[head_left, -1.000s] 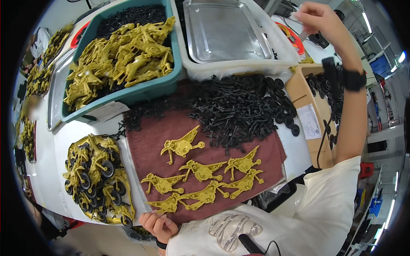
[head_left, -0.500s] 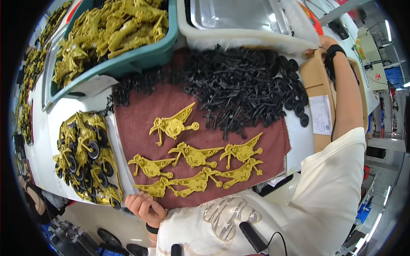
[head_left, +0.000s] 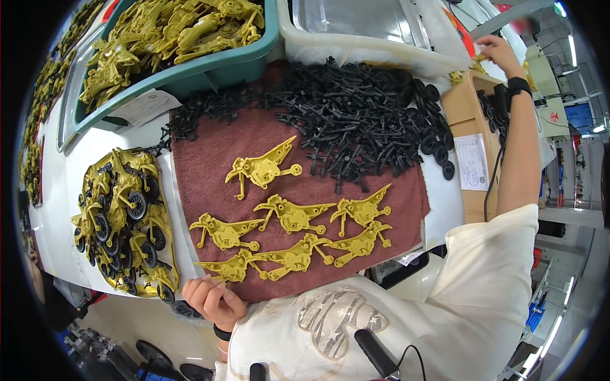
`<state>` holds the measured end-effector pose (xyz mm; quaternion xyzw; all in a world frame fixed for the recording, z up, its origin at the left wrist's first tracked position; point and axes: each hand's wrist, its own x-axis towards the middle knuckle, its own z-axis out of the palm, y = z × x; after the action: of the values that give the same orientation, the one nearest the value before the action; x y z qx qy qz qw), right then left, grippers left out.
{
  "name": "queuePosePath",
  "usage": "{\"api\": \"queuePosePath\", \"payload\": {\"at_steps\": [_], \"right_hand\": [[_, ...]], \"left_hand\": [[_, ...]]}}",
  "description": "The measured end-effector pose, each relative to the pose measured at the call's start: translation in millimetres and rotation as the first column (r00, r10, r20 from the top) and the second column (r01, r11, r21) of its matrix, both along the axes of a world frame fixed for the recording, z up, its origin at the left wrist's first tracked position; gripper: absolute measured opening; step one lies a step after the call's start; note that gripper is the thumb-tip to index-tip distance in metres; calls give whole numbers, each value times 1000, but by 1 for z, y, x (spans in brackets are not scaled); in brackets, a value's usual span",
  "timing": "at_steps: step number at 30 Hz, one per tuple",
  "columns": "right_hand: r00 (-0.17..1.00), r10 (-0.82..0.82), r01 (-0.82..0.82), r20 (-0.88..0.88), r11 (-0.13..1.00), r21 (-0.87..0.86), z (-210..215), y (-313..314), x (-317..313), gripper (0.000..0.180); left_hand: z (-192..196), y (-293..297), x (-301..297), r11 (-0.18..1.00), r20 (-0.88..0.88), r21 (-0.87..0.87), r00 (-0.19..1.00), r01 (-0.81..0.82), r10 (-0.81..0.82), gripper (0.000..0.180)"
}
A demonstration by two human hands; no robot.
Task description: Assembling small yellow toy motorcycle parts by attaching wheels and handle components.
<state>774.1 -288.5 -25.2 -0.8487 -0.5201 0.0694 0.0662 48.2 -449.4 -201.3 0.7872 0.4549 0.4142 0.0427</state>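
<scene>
My left hand (head_left: 213,303) rests at the cloth's front edge with its fingers curled, and nothing shows in them. Its fingertips are beside the nearest yellow plastic toy motorcycle body half (head_left: 234,267). Several similar halves lie spread on the brown cloth (head_left: 210,159), one (head_left: 264,166) set farther back than the others. My right arm is stretched out over the cardboard box (head_left: 467,108) to the far right. Past the box's far end, my right hand (head_left: 503,57) has its fingers apart. Small yellow pieces (head_left: 478,65) show just below its fingers.
A heap of small black parts (head_left: 356,114) covers the cloth's far side, with black wheels (head_left: 438,143) on its right. On the left sits a pile of assembled toy motorcycles (head_left: 121,222). A teal bin (head_left: 210,70) of yellow parts and a white tub (head_left: 375,54) stand behind.
My right hand has lifted off the far end of the cardboard box and moved farther out, its fingers spreading. My left hand stays by the nearest body half. The whole view has shifted slightly.
</scene>
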Motion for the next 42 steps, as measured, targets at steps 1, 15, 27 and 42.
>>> {"api": "queuePosePath", "payload": {"at_steps": [1, 15, 27, 42], "right_hand": [[997, 18, -8, -77, 993, 120, 13, -7, -5, 19], [967, 253, -250, -30, 965, 79, 39, -193, -313, 15], [867, 193, -271, -459, 956, -110, -58, -198, -362, 23], [792, 383, -533, -474, 813, -233, -50, -171, -345, 16]], "left_hand": [[-1, -1, 0, 1000, 9, 2, 1000, -10, 10, 6], [-2, 6, -2, 990, 0, 98, 995, 99, -100, 6], [-7, 7, -9, 986, 24, 142, 995, 93, -97, 9], [-8, 9, -12, 979, 36, 163, 991, 123, -131, 14]]}}
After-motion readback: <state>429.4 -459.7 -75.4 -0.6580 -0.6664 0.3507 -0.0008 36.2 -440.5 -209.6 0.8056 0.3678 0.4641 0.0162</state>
